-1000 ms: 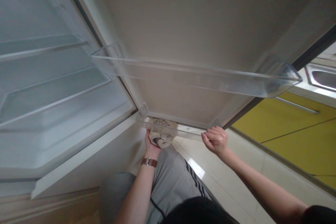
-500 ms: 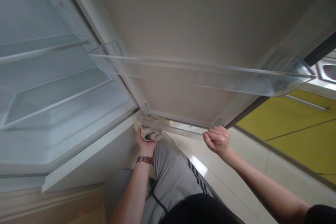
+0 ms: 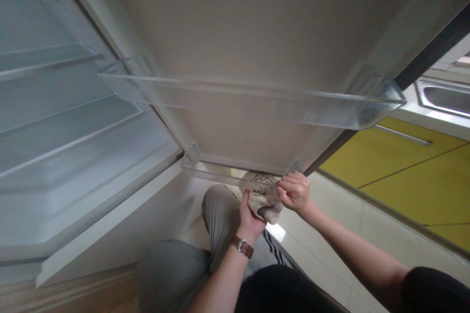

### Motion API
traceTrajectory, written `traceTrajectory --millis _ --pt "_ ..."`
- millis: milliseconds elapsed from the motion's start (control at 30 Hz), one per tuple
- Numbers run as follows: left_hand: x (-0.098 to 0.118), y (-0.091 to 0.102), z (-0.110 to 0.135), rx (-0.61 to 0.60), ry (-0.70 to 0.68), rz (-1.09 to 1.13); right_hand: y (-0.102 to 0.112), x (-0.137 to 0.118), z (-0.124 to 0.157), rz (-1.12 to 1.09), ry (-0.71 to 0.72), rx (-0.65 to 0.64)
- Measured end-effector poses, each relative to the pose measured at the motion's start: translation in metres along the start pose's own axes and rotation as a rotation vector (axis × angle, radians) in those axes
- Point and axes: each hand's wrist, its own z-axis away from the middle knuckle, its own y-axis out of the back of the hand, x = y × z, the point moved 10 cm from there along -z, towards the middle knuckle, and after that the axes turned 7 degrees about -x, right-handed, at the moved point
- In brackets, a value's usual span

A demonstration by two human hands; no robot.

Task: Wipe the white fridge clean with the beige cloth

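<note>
At right end of clear lower door bin (image 3: 216, 175), right hand (image 3: 294, 190) clenching, its grip holding bin's edge. Left hand (image 3: 253, 221) grasping bunched beige printed cloth (image 3: 257, 200), which is overlapping bin's right part in view, near right hand; cannot tell whether any is sitting inside bin. Clear upper door bin (image 3: 253, 100) spanning refrigerator door (image 3: 257, 19) above lower bin; yellow cabinets (image 3: 404, 171) standing right of lower bin.

The lower bin (image 3: 213, 174) runs left from the right hand (image 3: 294, 191); the cloth (image 3: 261, 200) in the left hand (image 3: 252, 221) overlaps it, though whether inside or beneath is unclear. The upper bin (image 3: 253, 99) spans above both hands, the floor (image 3: 312, 257) below them.
</note>
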Motion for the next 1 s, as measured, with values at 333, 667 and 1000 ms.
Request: traceTrajectory --millis 333,667,1000 --pt "0.214 0.019 0.037 0.177 -0.567 -0.205 0.001 -0.001 0.001 -0.010 0.018 0.036" --pt "0.340 -0.057 0.156 0.505 -1.392 -1.171 0.001 0.000 0.002 -0.012 0.020 0.047" --pt "0.240 -0.170 0.075 0.557 -0.763 -2.437 0.002 -0.001 0.001 -0.024 0.012 0.037"
